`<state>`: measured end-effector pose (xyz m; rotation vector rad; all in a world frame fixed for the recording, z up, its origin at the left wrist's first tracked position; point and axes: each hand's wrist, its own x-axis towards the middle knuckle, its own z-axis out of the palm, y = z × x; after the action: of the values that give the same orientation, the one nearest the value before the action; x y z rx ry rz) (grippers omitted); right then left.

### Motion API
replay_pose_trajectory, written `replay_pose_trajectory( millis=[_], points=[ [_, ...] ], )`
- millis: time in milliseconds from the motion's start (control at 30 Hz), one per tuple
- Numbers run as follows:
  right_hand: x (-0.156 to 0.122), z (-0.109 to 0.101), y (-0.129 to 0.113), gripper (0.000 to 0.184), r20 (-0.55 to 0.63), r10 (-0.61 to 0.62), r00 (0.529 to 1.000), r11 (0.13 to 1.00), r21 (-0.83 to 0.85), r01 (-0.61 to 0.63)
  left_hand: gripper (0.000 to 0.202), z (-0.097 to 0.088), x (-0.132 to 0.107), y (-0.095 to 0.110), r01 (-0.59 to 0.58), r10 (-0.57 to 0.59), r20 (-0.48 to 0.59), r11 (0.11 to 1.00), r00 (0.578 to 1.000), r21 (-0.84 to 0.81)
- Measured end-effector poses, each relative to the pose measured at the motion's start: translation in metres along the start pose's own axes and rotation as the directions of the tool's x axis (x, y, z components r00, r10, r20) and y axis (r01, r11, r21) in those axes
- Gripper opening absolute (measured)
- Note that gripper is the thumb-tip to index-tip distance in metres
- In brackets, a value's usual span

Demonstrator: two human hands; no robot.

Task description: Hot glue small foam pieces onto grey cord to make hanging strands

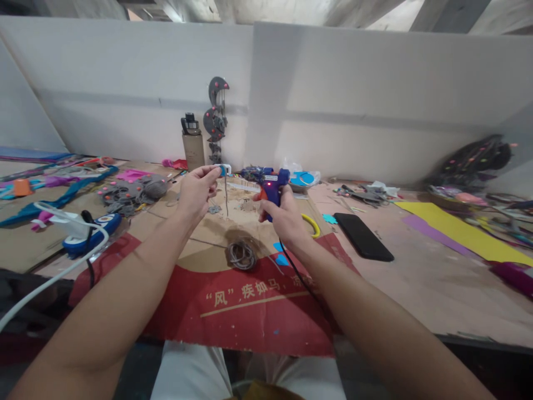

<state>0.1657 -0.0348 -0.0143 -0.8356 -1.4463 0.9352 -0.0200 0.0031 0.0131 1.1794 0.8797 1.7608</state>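
My right hand (287, 219) is wrapped round a blue glue gun (272, 186) with an orange trigger and a lit red light. Its nozzle points left, toward my other hand, and its black cable runs down past my wrist. Pinched in the fingertips of my left hand (199, 191) is a small blue piece (224, 170), with a grey cord (227, 194) hanging below it. The nozzle tip is close to this piece; whether they touch I cannot tell. Below both hands lies a coil of grey cord (241, 255) on the red and tan cardboard (266, 322).
A water bottle (193, 144) stands against the white partition. On the right lie a black phone (363, 236) and yellow sheet (462, 228). A blue power strip (94, 233) with a white cable sits left, near grey felt pieces (131, 190). Blue scraps (281, 259) lie on the cardboard.
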Motion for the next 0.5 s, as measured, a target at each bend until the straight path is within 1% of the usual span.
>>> replay_pose_trajectory(
  millis=[33, 67, 100, 133, 167, 200, 267, 333, 367, 400, 433, 467, 500],
  points=[
    [0.003, -0.002, 0.003, 0.028, -0.008, 0.075, 0.997, 0.997, 0.022, -0.075, 0.017, 0.001, 0.000, 0.000, -0.013, 0.013, 0.005, 1.000, 1.000, 0.014],
    [0.007, -0.004, 0.006, 0.026, -0.009, 0.151, 0.988, 0.989, 0.001, -0.151, 0.017, 0.002, -0.001, -0.001, -0.028, 0.027, 0.013, 0.999, 1.000, 0.032],
    [0.010, -0.006, 0.010, 0.022, -0.006, 0.219, 0.976, 0.973, -0.070, -0.219, 0.017, 0.002, -0.001, -0.002, -0.042, 0.041, 0.026, 0.998, 0.999, 0.050],
    [0.013, -0.009, 0.014, 0.017, -0.005, 0.267, 0.964, 0.947, -0.186, -0.263, 0.017, 0.003, -0.002, -0.003, -0.058, 0.055, 0.042, 0.996, 0.998, 0.066],
    [0.016, -0.012, 0.019, 0.013, -0.004, 0.295, 0.956, 0.902, -0.329, -0.279, 0.016, 0.004, -0.002, -0.005, -0.075, 0.070, 0.056, 0.994, 0.996, 0.083],
    [0.018, -0.014, 0.022, 0.010, 0.003, 0.302, 0.953, 0.838, -0.478, -0.264, 0.016, 0.005, -0.003, -0.006, -0.093, 0.086, 0.070, 0.990, 0.994, 0.104],
    [0.018, -0.019, 0.027, 0.007, 0.038, 0.277, 0.960, 0.674, -0.720, -0.165, 0.014, 0.007, -0.006, -0.008, -0.140, 0.125, 0.099, 0.977, 0.987, 0.160],
    [0.016, -0.022, 0.028, 0.008, 0.060, 0.226, 0.972, 0.522, -0.850, -0.069, 0.013, 0.008, -0.009, -0.008, -0.185, 0.157, 0.134, 0.956, 0.979, 0.229],
    [0.014, -0.023, 0.026, 0.011, 0.054, 0.190, 0.980, 0.470, -0.882, -0.042, 0.012, 0.009, -0.011, -0.007, -0.200, 0.166, 0.149, 0.944, 0.975, 0.263],
    [0.013, -0.022, 0.024, 0.013, 0.043, 0.140, 0.989, 0.448, -0.894, -0.025, 0.012, 0.010, -0.013, -0.006, -0.211, 0.169, 0.163, 0.932, 0.972, 0.295],
    [0.012, -0.021, 0.020, 0.015, 0.030, 0.077, 0.997, 0.466, -0.885, -0.010, 0.012, 0.012, -0.015, -0.005, -0.219, 0.168, 0.177, 0.920, 0.970, 0.324],
    [0.012, -0.019, 0.016, 0.015, 0.021, 0.011, 1.000, 0.529, -0.848, 0.012, 0.012, 0.014, -0.017, -0.003, -0.225, 0.166, 0.192, 0.910, 0.967, 0.348],
    [0.011, -0.016, 0.012, 0.015, 0.013, -0.051, 0.999, 0.625, -0.779, 0.042, 0.012, 0.016, -0.020, -0.003, -0.232, 0.163, 0.209, 0.901, 0.964, 0.367]
  ],
)
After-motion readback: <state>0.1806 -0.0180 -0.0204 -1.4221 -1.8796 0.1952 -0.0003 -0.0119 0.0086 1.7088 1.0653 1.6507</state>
